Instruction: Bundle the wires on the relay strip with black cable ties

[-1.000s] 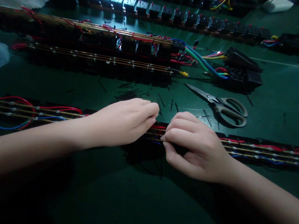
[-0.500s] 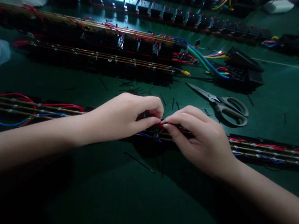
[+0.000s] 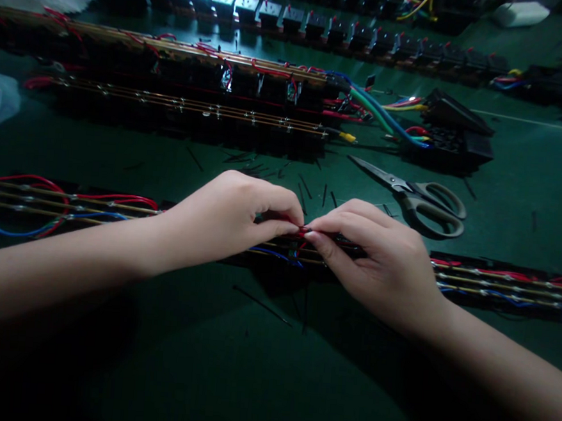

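Observation:
A long black strip with brass rails (image 3: 501, 287) and red and blue wires lies across the table under my hands. My left hand (image 3: 235, 217) is closed in a pinch over its middle; what thumb and forefinger hold there is too small to make out. Right against it, the fingertips of my right hand (image 3: 376, 259) pinch a red wire (image 3: 302, 234). A thin dark piece shows between the two pinches. Below them a blue wire (image 3: 275, 255) runs along the rails. Scissors (image 3: 410, 194) lie just beyond my right hand, blades pointing left.
Thin black offcuts (image 3: 252, 167) are scattered beyond my hands, and a longer black strip (image 3: 262, 305) lies nearer me. Further back are more railed strips (image 3: 196, 107), a black connector box (image 3: 459, 136) with coloured wires, and a row of black switch-like blocks (image 3: 316, 25).
My fingertips have shifted slightly at the same spot, and a dark piece now shows between them. The scissors and the strip stay in place.

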{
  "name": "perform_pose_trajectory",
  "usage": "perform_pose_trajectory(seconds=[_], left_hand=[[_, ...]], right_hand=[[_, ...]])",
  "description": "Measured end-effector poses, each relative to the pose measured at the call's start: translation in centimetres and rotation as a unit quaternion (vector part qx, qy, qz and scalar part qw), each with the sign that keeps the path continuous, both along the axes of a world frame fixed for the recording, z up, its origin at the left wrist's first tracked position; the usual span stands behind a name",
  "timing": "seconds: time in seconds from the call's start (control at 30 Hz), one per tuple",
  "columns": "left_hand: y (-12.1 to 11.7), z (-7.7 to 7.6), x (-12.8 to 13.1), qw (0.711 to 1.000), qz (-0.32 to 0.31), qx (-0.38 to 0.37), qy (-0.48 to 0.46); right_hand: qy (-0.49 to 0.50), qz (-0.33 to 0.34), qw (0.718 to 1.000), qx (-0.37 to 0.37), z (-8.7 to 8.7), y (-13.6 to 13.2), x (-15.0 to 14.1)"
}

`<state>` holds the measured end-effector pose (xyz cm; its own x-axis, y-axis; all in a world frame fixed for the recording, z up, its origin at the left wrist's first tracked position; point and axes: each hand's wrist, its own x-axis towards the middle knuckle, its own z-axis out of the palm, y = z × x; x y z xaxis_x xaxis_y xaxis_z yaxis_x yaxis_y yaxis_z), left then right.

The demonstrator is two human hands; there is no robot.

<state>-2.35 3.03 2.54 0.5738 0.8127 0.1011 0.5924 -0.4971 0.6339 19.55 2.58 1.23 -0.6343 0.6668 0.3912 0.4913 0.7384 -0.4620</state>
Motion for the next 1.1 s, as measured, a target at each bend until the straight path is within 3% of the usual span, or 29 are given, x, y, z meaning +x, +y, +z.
perform_pose_trajectory(seconds=[1.1], left_hand=[[-0.09,-0.64,-0.31,0.99,-0.063,0.12,0.022]], right_hand=[[-0.002,0.026,1.0,-0.013,0.1,0.22,-0.21]])
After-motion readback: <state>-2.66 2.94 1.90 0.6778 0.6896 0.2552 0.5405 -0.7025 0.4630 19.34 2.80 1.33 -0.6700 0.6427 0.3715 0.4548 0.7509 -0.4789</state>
